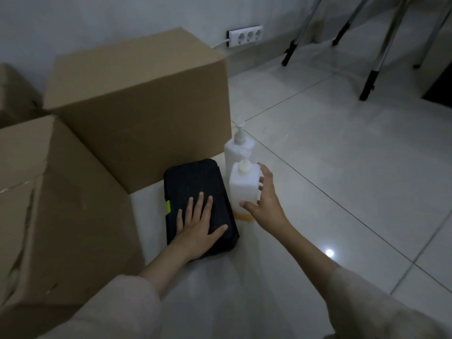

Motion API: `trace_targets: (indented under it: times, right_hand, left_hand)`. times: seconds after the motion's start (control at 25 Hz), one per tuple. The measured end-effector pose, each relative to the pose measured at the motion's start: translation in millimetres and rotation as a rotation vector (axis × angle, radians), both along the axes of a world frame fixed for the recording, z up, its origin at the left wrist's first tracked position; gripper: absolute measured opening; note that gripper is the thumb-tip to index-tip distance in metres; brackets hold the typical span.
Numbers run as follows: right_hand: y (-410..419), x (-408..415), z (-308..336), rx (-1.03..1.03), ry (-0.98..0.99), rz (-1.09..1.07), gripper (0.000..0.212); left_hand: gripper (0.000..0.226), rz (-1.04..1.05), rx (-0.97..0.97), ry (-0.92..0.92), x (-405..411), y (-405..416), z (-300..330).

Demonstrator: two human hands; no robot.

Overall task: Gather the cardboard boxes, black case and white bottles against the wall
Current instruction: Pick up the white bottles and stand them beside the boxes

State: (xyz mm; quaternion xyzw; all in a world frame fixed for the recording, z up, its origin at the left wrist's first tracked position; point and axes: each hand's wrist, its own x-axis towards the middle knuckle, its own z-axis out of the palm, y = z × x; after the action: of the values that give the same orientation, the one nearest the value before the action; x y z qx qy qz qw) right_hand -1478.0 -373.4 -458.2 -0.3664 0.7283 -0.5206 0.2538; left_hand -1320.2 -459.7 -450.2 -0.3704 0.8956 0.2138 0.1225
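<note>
A black case (195, 182) with a green latch lies flat on the tiled floor in front of a large cardboard box (146, 104) that stands by the wall. My left hand (199, 222) presses flat on the case's near end, fingers straight. Right of the case stand two white pump bottles, the nearer one (243, 187) square, the farther one (238, 148) taller. My right hand (263, 199) is spread around the nearer bottle's right side, thumb at its base and fingertips at its edge. A second cardboard box (58, 211) sits at near left.
A third box (14, 94) shows at the far left edge. A white socket strip (245, 35) with a cable is mounted low on the wall. Metal legs with black feet (367, 86) stand at the back right. Glossy floor tiles (342, 167) spread to the right.
</note>
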Motion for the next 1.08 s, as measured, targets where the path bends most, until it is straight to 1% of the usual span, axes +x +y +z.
trace_targets:
  times: [0.08,0.16,0.2,0.28,0.32,0.4,0.48,0.52,0.56,0.64,0.72,0.84,0.96,1.08]
  right_hand:
    - [2.8,1.3,-5.9,0.036,-0.027,0.020,0.095]
    - [16.4,-0.3,-12.6,0.118,-0.084,0.087,0.090]
    - [26.6,-3.1,-17.0,0.171,-0.111,0.118,0.086]
    - [53.2,-15.3,-26.6,0.264,-0.132,0.135,0.071]
    - [68.2,-22.7,-29.1,0.297,-0.133,0.119,0.061]
    - [101.1,-38.3,-31.7,0.326,-0.137,0.033,0.043]
    - [140.4,-54.9,-30.6,0.332,-0.145,-0.083,0.036]
    - [159.8,-62.0,-29.9,0.335,-0.139,-0.130,0.035]
    - [181.1,-68.5,-27.9,0.347,-0.122,-0.168,0.035]
    - [228.4,-83.5,-22.5,0.367,-0.081,-0.247,0.036]
    - [281.1,-95.1,-12.7,0.399,-0.064,-0.342,0.034]
    - [375.7,-102.5,4.5,0.432,-0.046,-0.526,0.030]
    - [467.8,-88.1,12.5,0.437,-0.064,-0.780,0.027]
    - [546.9,-59.0,10.5,0.494,-0.091,-0.986,0.026]
  left_hand:
    - [0.077,0.009,-0.002,0.008,0.8,0.8,1.3]
    - [0.070,-0.016,-0.068,0.063,1.8,4.7,0.1]
    - [0.064,-0.068,-0.141,0.125,2.0,8.1,-1.6]
    - [0.051,-0.239,-0.280,0.292,-4.0,19.2,-5.2]
    - [0.041,-0.339,-0.297,0.349,-11.1,25.9,-5.2]
    - [0.024,-0.543,-0.256,0.352,-32.2,39.7,-1.9]
    - [0.024,-0.725,-0.227,0.312,-65.8,61.6,2.0]
    - [0.028,-0.762,-0.211,0.315,-83.0,73.9,4.5]
    - [0.033,-0.761,-0.188,0.347,-100.0,88.0,5.0]
    - [0.031,-0.742,-0.139,0.363,-134.5,118.1,4.9]
    - [0.027,-0.802,-0.116,0.332,-161.4,150.6,4.4]
    - [0.027,-0.895,-0.098,0.308,-201.6,202.4,-1.5]
    - [0.030,-0.967,-0.071,0.293,-236.9,263.2,-12.2]
    - [0.037,-1.028,0.041,0.297,-256.5,331.5,-23.1]
